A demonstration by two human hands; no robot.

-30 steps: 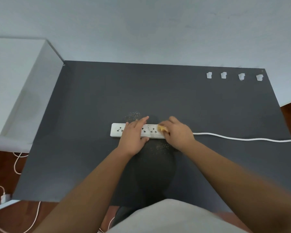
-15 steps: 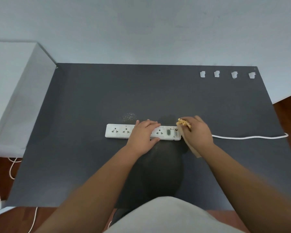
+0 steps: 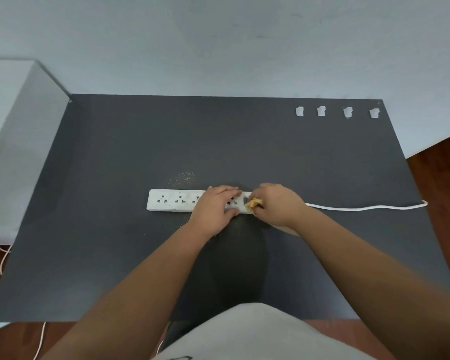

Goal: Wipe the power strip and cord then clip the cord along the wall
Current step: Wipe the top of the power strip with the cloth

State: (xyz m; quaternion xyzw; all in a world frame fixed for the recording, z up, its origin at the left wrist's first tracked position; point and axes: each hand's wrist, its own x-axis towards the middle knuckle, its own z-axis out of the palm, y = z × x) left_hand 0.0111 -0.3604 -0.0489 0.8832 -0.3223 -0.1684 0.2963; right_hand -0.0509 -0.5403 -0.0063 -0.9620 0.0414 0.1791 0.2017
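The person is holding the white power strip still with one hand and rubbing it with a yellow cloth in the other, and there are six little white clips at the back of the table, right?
Almost. The head view shows four white clips, not six. The rest is right: the left hand steadies the power strip while the right hand rubs it with the yellow cloth.

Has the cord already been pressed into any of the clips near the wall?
No, the cord lies loose across the table, well apart from the four clips near the back edge, which hold nothing.
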